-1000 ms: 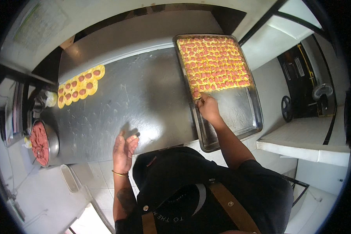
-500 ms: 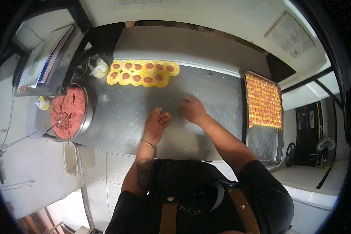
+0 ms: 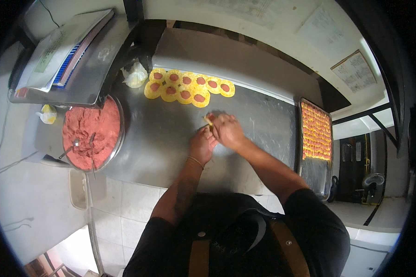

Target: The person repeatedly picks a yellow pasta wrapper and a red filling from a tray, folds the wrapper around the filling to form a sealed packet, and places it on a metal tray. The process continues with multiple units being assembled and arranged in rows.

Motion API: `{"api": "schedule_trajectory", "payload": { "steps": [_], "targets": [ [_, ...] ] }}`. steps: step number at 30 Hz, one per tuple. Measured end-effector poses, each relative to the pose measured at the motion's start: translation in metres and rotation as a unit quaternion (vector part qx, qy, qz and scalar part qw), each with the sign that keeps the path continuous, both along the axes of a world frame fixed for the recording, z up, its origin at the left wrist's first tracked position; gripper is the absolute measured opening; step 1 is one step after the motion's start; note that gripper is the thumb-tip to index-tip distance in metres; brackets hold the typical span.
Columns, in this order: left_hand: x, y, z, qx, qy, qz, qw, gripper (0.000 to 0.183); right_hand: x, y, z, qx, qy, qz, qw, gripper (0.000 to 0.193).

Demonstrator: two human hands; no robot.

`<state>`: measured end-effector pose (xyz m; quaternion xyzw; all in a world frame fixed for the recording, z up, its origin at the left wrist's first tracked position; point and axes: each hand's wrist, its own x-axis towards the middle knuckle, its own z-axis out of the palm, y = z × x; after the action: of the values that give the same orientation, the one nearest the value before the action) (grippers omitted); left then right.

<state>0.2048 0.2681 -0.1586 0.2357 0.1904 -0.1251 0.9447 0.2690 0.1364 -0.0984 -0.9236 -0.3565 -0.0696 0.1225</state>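
Yellow wrapper: pinched between left hand and right hand, fingers together
Bowl: pink filling, utensils
Tray: yellow-and-pink pieces in rows

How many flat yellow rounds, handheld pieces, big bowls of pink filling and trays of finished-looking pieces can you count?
Flat yellow rounds: 10
Handheld piece: 1
Big bowl of pink filling: 1
Tray: 1
Total: 13
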Motion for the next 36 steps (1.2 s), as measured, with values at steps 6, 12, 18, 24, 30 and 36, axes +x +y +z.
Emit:
{"api": "schedule_trajectory", "payload": {
  "steps": [6,12,18,24,30,36],
  "targets": [
    [-0.03,-0.005,0.043,0.512,-0.257,-0.052,0.818,0.034,-0.101,-0.056,0.012,0.255,0.117,-0.089,0.956,0.024],
    [-0.043,-0.058,0.09,0.118,-0.091,0.027,0.988,0.034,-0.116,-0.08,0.008,0.559,0.383,-0.188,0.711,0.034],
    [-0.062,-0.114,0.142,0.724,-0.299,-0.027,0.622,0.025,-0.115,-0.111,0.035,0.578,0.186,-0.159,0.778,0.03],
    [-0.089,-0.182,0.136,0.212,-0.184,0.012,0.96,0.022,-0.141,-0.175,0.064,0.57,0.209,-0.2,0.769,0.022],
    [-0.114,-0.236,0.143,0.25,-0.173,0.019,0.952,0.013,-0.153,-0.225,0.05,0.68,0.276,-0.19,0.652,0.023],
    [-0.121,-0.274,0.144,0.282,-0.167,0.08,0.941,0.005,-0.162,-0.257,0.035,0.765,0.272,-0.14,0.566,0.023]
  ]
}}
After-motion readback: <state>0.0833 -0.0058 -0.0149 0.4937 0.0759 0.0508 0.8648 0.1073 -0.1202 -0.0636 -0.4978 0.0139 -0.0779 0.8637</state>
